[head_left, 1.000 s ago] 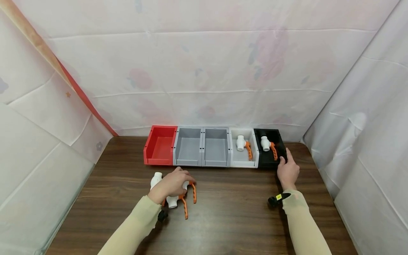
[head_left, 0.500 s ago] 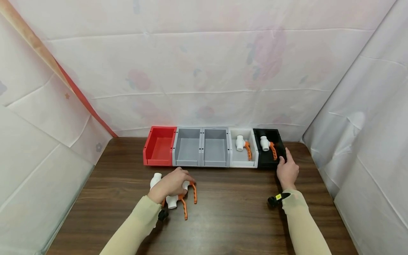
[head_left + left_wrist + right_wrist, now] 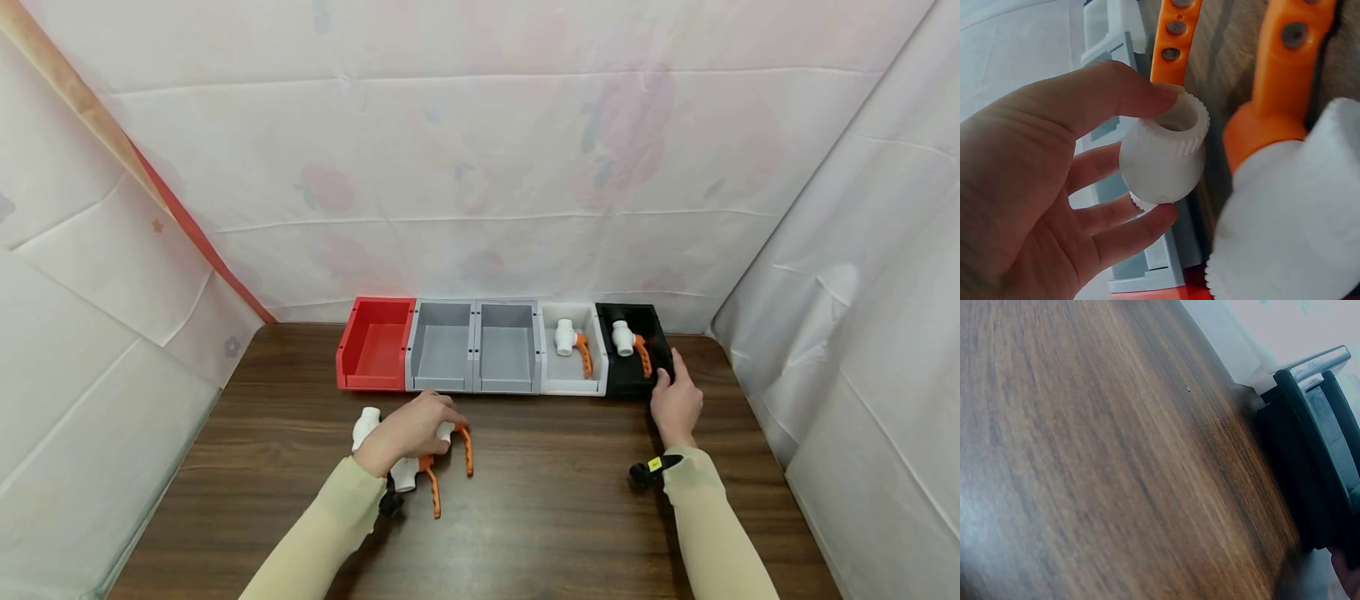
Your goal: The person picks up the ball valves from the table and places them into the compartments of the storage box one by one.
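In the head view, my left hand (image 3: pixel 412 429) holds a white ball valve (image 3: pixel 1163 159) with an orange lever, thumb by its open end and fingers round its body. Close beside it on the table is a second ball valve (image 3: pixel 405 475), its orange lever pointing toward me. The white end of another valve (image 3: pixel 366 425) shows left of the hand, the rest covered. My right hand (image 3: pixel 677 408) touches the front right corner of the black bin (image 3: pixel 630 387), with the index finger along its outer side. In the right wrist view only a bit of finger shows below that bin.
Joined in a row at the back stand a red bin (image 3: pixel 375 382), two grey bins (image 3: pixel 441 383), a white bin (image 3: pixel 573 386) and the black one. One ball valve (image 3: pixel 566 337) lies in the white bin, another valve (image 3: pixel 623 339) in the black. A white curtain (image 3: pixel 480 167) hangs behind.
My left hand has shifted slightly to the right, and the gripped valve with its orange lever has moved along with it. The right hand stays at the black bin.
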The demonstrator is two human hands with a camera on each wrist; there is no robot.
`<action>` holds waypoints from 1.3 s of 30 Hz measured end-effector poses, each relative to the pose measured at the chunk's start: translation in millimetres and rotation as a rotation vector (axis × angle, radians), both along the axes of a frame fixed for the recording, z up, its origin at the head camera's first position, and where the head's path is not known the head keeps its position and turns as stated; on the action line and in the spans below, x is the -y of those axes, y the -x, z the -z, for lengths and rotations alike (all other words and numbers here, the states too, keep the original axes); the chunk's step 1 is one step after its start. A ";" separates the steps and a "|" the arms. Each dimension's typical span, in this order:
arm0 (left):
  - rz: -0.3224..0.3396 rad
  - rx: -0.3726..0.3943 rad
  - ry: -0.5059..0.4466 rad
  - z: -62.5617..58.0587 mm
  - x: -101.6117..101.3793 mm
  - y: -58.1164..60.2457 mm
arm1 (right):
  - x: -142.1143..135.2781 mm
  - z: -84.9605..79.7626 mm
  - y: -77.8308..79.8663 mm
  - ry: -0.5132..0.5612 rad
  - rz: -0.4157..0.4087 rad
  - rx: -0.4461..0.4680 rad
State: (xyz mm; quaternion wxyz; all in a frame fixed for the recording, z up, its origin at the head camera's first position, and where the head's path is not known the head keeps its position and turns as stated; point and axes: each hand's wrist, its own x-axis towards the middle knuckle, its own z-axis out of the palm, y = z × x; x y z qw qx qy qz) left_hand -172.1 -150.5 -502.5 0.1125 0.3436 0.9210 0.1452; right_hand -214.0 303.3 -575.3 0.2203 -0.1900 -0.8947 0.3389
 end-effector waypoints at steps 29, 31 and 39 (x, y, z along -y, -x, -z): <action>0.026 -0.150 -0.136 -33.2 -40.5 30.5 | 2.6 -5.2 -2.4 0.012 0.006 -0.017; 0.027 -0.169 -0.155 -34.8 -42.7 34.4 | 2.8 -4.9 -2.1 0.011 0.007 -0.015; -0.012 -0.214 -0.190 -37.4 -50.6 49.9 | 1.3 -3.2 -2.2 0.020 0.008 -0.011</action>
